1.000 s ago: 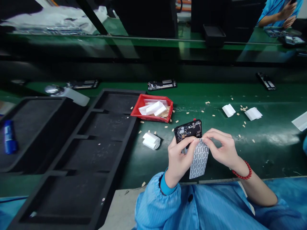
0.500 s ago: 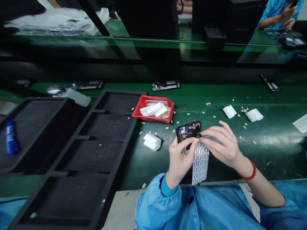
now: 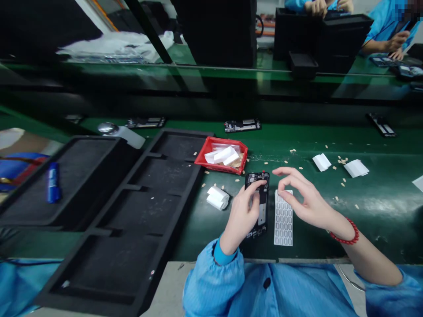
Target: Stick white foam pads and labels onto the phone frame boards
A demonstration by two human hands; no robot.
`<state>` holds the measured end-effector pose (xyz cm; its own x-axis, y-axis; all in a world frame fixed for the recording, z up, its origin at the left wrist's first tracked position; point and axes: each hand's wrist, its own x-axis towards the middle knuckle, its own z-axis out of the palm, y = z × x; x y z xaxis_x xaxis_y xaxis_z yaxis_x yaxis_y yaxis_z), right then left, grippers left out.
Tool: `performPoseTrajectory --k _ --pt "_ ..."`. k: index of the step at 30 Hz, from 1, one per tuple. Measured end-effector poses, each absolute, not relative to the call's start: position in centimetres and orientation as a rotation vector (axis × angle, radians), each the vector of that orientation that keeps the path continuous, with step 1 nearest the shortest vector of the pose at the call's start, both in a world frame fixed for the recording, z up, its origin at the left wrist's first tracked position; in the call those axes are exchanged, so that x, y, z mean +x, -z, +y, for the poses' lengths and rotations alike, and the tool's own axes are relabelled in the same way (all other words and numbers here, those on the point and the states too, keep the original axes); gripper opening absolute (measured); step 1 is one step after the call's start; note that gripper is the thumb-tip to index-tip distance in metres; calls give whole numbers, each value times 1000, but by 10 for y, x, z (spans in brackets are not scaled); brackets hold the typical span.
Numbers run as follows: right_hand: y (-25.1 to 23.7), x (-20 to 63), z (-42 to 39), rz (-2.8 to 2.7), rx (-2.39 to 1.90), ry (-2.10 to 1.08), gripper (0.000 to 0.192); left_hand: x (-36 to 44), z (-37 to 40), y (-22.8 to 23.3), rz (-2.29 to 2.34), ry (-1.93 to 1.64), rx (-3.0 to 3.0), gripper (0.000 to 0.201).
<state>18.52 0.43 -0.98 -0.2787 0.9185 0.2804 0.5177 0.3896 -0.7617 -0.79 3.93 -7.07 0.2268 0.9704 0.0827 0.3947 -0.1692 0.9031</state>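
A black phone frame [image 3: 259,204] with exposed circuit parts lies flat on the green work surface, and my left hand [image 3: 243,213] rests on it with fingers gripping its upper part. A white sticker sheet [image 3: 283,218] lies flat just right of the phone. My right hand [image 3: 304,198] hovers above the sheet's top end, thumb and forefinger pinched close; whether a small sticker sits between them cannot be made out.
A red bin [image 3: 206,160] of white slips stands behind the phone. A folded white slip [image 3: 218,198] lies to the left, others [image 3: 355,168] at right. Black foam trays [image 3: 148,207] fill the left. More phone frames [image 3: 242,126] lie farther back. Other people's hands [image 3: 391,46] work beyond.
The phone frame and sticker sheet, held up in both hands before, now lie flat on the surface. My right hand has let go of the sheet and lifted off it.
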Motion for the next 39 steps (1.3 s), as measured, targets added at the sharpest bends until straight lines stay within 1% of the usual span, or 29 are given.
performPoseTrajectory --k 2,7,9,11,13,18,21,26,28,30,32,34,39 --pt "9 178 12 -1946 -1199 -721 9 -16 34 60 1247 -920 1757 36" --pt "8 161 23 -1935 -1090 -727 10 -26 7 40 1053 -951 1799 42" --pt "7 157 22 -1822 -1091 -720 12 -26 -1 37 1016 -960 1736 48" --pt "6 153 19 -1662 -1129 -732 21 -26 -6 34 1001 -947 1668 52" --pt "5 151 14 -1550 -1173 -777 19 -26 -9 30 984 -943 1616 55" --pt "0 145 7 -1506 -1204 -915 7 -23 -11 25 956 -986 1568 57" --pt "-1 144 8 -1503 -1192 -922 4 -21 -11 26 957 -984 1554 56" --pt "-1 145 10 -1515 -1155 -967 12 -20 -12 26 984 -946 1524 53" --pt "-1 146 8 -1510 -1115 -956 12 -20 -13 26 974 -925 1503 52" --pt "-4 146 5 -1524 -1088 -896 12 -19 -14 24 994 -938 1423 55" --pt "-9 147 0 -1550 -1069 -806 12 -16 -14 22 1054 -974 1224 61" --pt "-17 148 -6 -1610 -1040 -766 14 -13 -12 19 1061 -994 948 58" --pt "-33 148 -11 -1840 -1046 -805 17 -6 -10 15 844 -800 312 32"
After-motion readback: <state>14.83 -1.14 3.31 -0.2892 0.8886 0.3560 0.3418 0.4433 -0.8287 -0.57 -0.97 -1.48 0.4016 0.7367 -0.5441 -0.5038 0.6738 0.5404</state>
